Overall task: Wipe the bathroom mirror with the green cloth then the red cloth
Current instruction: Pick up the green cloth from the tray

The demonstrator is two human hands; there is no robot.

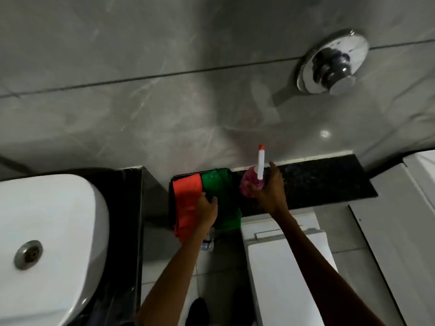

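Observation:
A green cloth (217, 184) and a red cloth (187, 191) lie side by side, draped over the left end of a black stone ledge (324, 182). My left hand (207, 209) rests on the green cloth, fingers curled over its near part, right at the seam with the red one. My right hand (268, 189) grips a pink spray bottle (249, 184) with a white nozzle that stands on the ledge just right of the green cloth. No mirror is in view.
A white sink basin (47, 231) sits at the left on a black counter. A white toilet lid (289, 267) is below the ledge. A chrome flush button (334, 62) is on the grey tiled wall. A small bottle (208, 245) lies on the floor.

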